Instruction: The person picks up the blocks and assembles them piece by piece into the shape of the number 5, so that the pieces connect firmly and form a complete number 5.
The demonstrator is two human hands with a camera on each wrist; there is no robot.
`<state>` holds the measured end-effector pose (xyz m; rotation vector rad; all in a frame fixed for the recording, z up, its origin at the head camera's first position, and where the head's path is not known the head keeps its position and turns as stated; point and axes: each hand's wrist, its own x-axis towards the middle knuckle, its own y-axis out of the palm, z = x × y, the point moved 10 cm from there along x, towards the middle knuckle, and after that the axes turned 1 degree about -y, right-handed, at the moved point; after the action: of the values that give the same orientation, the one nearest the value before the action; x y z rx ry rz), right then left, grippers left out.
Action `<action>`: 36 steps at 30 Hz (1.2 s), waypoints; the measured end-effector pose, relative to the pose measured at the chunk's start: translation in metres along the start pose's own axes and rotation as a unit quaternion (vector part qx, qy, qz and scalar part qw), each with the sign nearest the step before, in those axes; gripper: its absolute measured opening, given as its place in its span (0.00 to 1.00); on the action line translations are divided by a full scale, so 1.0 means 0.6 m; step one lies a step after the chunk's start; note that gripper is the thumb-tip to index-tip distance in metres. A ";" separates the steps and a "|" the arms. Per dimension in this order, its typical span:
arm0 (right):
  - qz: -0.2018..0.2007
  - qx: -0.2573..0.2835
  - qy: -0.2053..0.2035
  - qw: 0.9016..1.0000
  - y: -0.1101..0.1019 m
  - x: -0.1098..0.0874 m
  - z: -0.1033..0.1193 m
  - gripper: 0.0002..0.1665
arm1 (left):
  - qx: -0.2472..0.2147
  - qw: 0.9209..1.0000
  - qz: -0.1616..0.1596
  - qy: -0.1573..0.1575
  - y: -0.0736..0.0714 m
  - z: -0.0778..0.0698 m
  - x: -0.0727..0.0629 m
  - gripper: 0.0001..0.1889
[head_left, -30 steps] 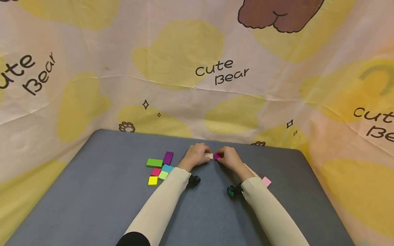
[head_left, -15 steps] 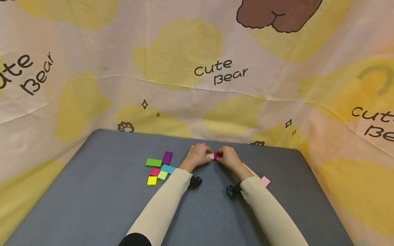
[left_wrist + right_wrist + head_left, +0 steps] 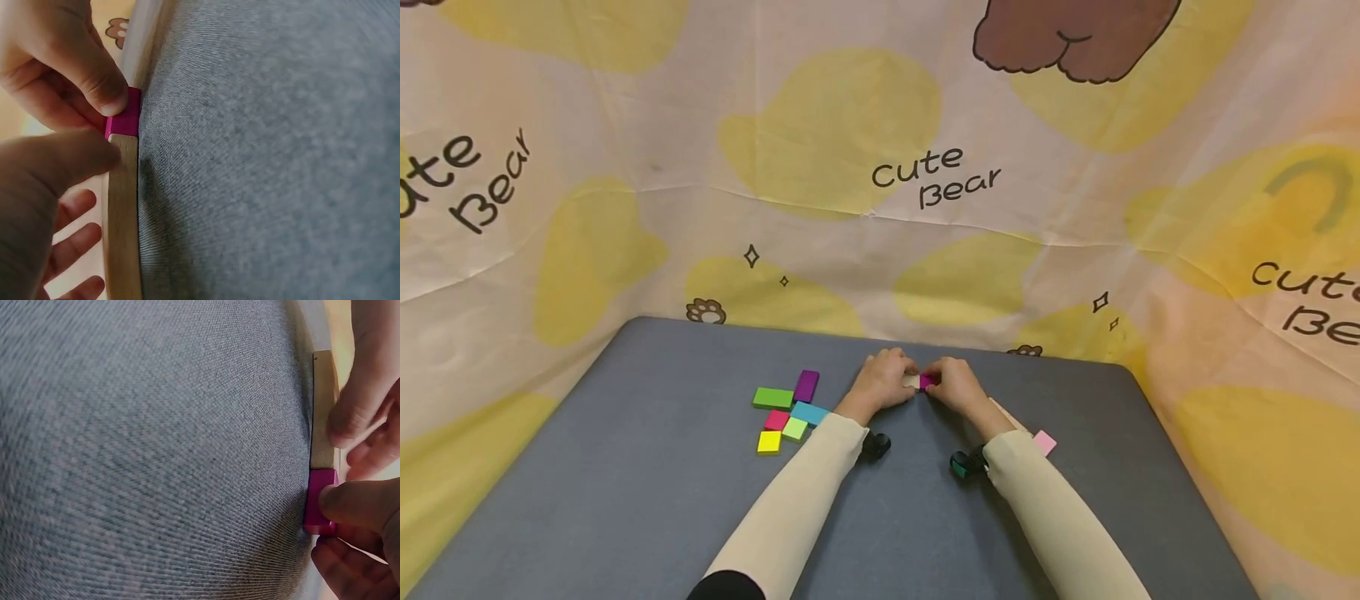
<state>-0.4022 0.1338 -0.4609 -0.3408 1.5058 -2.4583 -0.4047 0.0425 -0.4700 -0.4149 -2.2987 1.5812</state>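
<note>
Near the far edge of the grey table (image 3: 910, 533), my left hand (image 3: 882, 383) pinches a long plain wooden block (image 3: 123, 219) between thumb and fingers. A short magenta block (image 3: 320, 497) is pinched by my right hand (image 3: 957, 387), thumb on its near face. Both wrist views show the two blocks end to end in one line, their ends meeting on the tabletop. In the head view, the fingers cover much of both blocks.
Left of the left arm lie purple (image 3: 807, 386), green (image 3: 772, 398), blue (image 3: 809, 413), red (image 3: 777, 420), light green (image 3: 795, 429) and yellow (image 3: 768, 442) blocks. A pink block (image 3: 1045, 442) and a pale strip (image 3: 1007, 413) show beside the right sleeve. Patterned cloth (image 3: 820, 150) hangs behind.
The magenta block and the wooden block, apart at first, have come together end to end as the gap between them closed. In the last half second the hands have hardly moved.
</note>
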 end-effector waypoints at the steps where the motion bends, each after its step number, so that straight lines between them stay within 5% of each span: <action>1: 0.001 0.001 0.002 1.000 0.001 0.000 -0.001 0.13 | 0.006 1.000 -0.001 0.005 -0.001 -0.003 -0.001 0.16; 18: -0.004 0.000 0.002 1.000 0.004 -0.003 -0.001 0.11 | -0.002 0.997 -0.043 0.070 -0.058 -0.036 -0.055 0.20; 36: 0.000 -0.006 0.021 1.000 0.004 -0.005 -0.005 0.12 | 0.021 0.995 -0.076 0.065 -0.122 0.005 -0.113 0.20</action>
<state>-0.4002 0.1359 -0.4647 -0.2944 1.5374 -2.4719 -0.3486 -0.0130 -0.4086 -0.3143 -2.1414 1.4824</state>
